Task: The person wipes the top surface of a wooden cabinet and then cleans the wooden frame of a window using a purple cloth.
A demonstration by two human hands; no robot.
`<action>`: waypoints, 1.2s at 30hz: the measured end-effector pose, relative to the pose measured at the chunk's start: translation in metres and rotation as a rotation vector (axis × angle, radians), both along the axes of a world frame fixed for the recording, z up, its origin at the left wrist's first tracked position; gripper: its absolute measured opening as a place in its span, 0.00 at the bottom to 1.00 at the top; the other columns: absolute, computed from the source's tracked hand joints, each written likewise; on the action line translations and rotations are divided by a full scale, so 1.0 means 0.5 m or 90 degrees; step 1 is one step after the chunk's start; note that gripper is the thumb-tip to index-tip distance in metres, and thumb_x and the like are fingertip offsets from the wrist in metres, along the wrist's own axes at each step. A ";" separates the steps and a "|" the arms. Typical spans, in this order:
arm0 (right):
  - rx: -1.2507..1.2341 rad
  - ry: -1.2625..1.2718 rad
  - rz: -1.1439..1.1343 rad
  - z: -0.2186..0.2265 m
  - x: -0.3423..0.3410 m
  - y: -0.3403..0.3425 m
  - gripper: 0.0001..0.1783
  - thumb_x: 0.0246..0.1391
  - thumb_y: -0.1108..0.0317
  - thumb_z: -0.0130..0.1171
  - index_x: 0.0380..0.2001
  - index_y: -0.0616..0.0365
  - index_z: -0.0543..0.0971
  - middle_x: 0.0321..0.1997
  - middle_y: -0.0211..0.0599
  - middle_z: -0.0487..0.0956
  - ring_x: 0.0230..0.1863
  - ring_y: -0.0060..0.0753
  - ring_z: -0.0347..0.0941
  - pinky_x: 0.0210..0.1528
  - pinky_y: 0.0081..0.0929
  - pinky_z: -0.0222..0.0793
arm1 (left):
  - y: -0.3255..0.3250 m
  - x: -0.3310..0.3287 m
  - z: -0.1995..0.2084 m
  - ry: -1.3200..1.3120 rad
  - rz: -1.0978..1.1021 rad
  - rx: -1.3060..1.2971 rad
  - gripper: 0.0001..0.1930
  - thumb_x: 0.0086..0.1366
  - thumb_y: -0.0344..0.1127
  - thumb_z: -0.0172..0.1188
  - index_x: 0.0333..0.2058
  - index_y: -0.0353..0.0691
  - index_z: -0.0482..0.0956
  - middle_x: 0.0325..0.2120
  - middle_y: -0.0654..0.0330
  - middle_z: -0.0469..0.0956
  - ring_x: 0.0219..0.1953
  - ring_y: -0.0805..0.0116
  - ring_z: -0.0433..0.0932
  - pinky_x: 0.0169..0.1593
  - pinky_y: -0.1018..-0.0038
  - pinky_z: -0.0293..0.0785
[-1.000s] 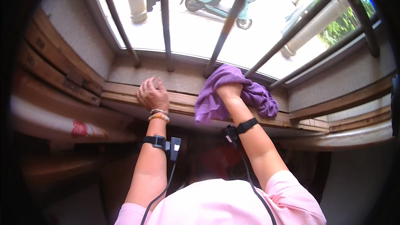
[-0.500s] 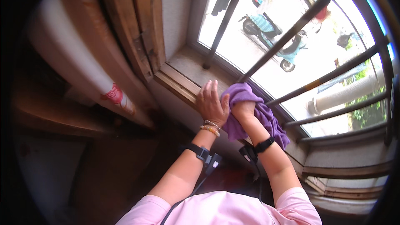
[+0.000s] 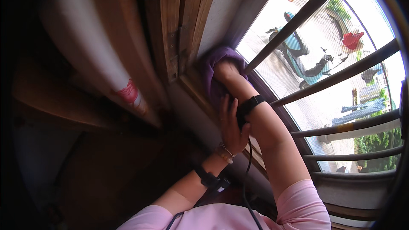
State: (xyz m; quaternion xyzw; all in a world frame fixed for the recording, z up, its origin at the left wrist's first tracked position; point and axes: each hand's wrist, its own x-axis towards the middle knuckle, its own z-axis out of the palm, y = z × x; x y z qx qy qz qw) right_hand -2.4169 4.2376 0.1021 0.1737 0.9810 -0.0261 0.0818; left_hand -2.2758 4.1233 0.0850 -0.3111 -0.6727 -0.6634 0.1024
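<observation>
On the far left, a long pale thing that looks like a curtain (image 3: pixel 96 38) hangs down, with a red patch (image 3: pixel 128 91) near its low end. Under it the room is dark, and the brown floor (image 3: pixel 115 179) is hard to see. Next comes a tall brown wood frame (image 3: pixel 170 12) with a metal hinge (image 3: pixel 183 44) on it. At its foot starts the window sill (image 3: pixel 255 155), which runs down to the right and has a wood edge.

The purple cloth (image 3: pixel 209 74) is bunched up at the top end of the sill, in the corner by the wood frame and the pale side wall (image 3: pixel 222 10). The right hand (image 3: pixel 226 71) is pushed down into the cloth. Its fingers are hidden, so I cannot tell how far they are bent or if they grip it. The left hand (image 3: pixel 231 125) is open, with its fingers long and nothing in it. It is close by the right wrist, but I cannot tell if they touch.

To the right, dark round bars (image 3: pixel 294 25) cross the bright window. Outside are a blue-green scooter (image 3: pixel 294 53), a red thing (image 3: pixel 352 40) and green plants (image 3: pixel 375 144).
</observation>
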 end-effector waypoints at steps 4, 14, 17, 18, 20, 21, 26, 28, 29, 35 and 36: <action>0.031 0.111 0.248 -0.047 0.016 0.042 0.13 0.43 0.64 0.47 0.32 0.54 0.77 0.37 0.40 0.75 0.39 0.38 0.71 0.43 0.30 0.64 | 0.005 0.003 0.016 -0.162 -0.040 0.125 0.34 0.61 0.54 0.37 0.55 0.29 0.48 0.55 0.45 0.50 0.57 0.54 0.51 0.58 0.64 0.45; -0.089 0.148 0.191 0.067 0.252 -0.043 0.16 0.47 0.63 0.48 0.37 0.60 0.73 0.39 0.44 0.73 0.43 0.38 0.69 0.44 0.27 0.64 | -0.159 -0.026 0.031 -0.331 -0.171 0.063 0.20 0.64 0.46 0.38 0.39 0.35 0.70 0.26 0.62 0.74 0.30 0.75 0.72 0.35 0.81 0.68; -0.635 0.250 0.064 0.039 0.298 -0.013 0.14 0.47 0.63 0.52 0.36 0.60 0.74 0.34 0.37 0.75 0.37 0.29 0.71 0.35 0.23 0.66 | -0.247 -0.045 0.030 -0.398 -0.119 0.059 0.18 0.64 0.46 0.40 0.38 0.37 0.71 0.27 0.62 0.74 0.29 0.76 0.72 0.35 0.81 0.69; -0.680 0.130 -0.098 0.078 0.292 -0.034 0.14 0.47 0.63 0.53 0.36 0.59 0.74 0.33 0.34 0.75 0.36 0.26 0.70 0.34 0.22 0.66 | -0.286 -0.053 0.031 -0.429 -0.083 0.067 0.18 0.63 0.46 0.40 0.38 0.37 0.71 0.27 0.62 0.74 0.29 0.76 0.72 0.35 0.81 0.69; -0.813 0.063 -0.349 0.151 0.295 -0.092 0.16 0.46 0.62 0.56 0.38 0.58 0.73 0.33 0.32 0.75 0.31 0.24 0.70 0.33 0.21 0.67 | -0.369 -0.061 0.043 -0.471 -0.005 0.065 0.18 0.63 0.47 0.40 0.38 0.38 0.71 0.27 0.62 0.74 0.30 0.76 0.72 0.35 0.80 0.69; -0.811 0.058 -0.340 0.151 0.300 -0.103 0.16 0.46 0.62 0.56 0.38 0.58 0.73 0.33 0.32 0.75 0.31 0.24 0.70 0.33 0.21 0.67 | -0.398 -0.059 0.046 -0.489 0.024 0.061 0.18 0.63 0.46 0.40 0.38 0.39 0.71 0.27 0.62 0.74 0.29 0.76 0.72 0.35 0.80 0.69; -0.990 0.401 0.156 0.124 0.250 -0.159 0.11 0.45 0.63 0.52 0.23 0.62 0.70 0.23 0.32 0.71 0.24 0.20 0.66 0.22 0.16 0.61 | -0.522 -0.037 0.087 -0.508 0.100 0.043 0.17 0.63 0.47 0.42 0.37 0.40 0.72 0.27 0.64 0.74 0.29 0.78 0.72 0.34 0.81 0.68; -0.716 0.494 0.175 0.195 0.268 -0.267 0.11 0.46 0.64 0.53 0.26 0.62 0.71 0.25 0.34 0.72 0.26 0.22 0.67 0.27 0.17 0.63 | -0.593 -0.029 0.090 -0.522 0.134 0.033 0.16 0.62 0.47 0.43 0.36 0.40 0.72 0.27 0.65 0.74 0.29 0.79 0.72 0.33 0.82 0.68; -0.578 0.524 0.165 0.237 0.285 -0.315 0.11 0.46 0.65 0.53 0.28 0.63 0.72 0.26 0.34 0.72 0.28 0.23 0.67 0.29 0.17 0.64 | -0.625 -0.022 0.095 -0.518 0.156 0.040 0.16 0.62 0.47 0.43 0.36 0.40 0.72 0.27 0.65 0.74 0.29 0.79 0.72 0.33 0.82 0.68; -0.393 0.547 0.199 0.297 0.367 -0.399 0.12 0.46 0.66 0.55 0.33 0.63 0.73 0.31 0.36 0.73 0.32 0.25 0.67 0.36 0.18 0.65 | -0.708 0.001 0.090 -0.520 0.161 0.033 0.18 0.61 0.49 0.45 0.37 0.40 0.72 0.28 0.64 0.74 0.30 0.78 0.72 0.34 0.81 0.68; -0.405 0.534 0.209 0.290 0.369 -0.404 0.13 0.45 0.66 0.56 0.33 0.62 0.73 0.31 0.36 0.73 0.32 0.25 0.67 0.37 0.18 0.65 | -0.721 0.006 0.086 -0.520 0.165 0.034 0.18 0.60 0.49 0.45 0.37 0.40 0.72 0.28 0.64 0.74 0.30 0.78 0.72 0.35 0.80 0.68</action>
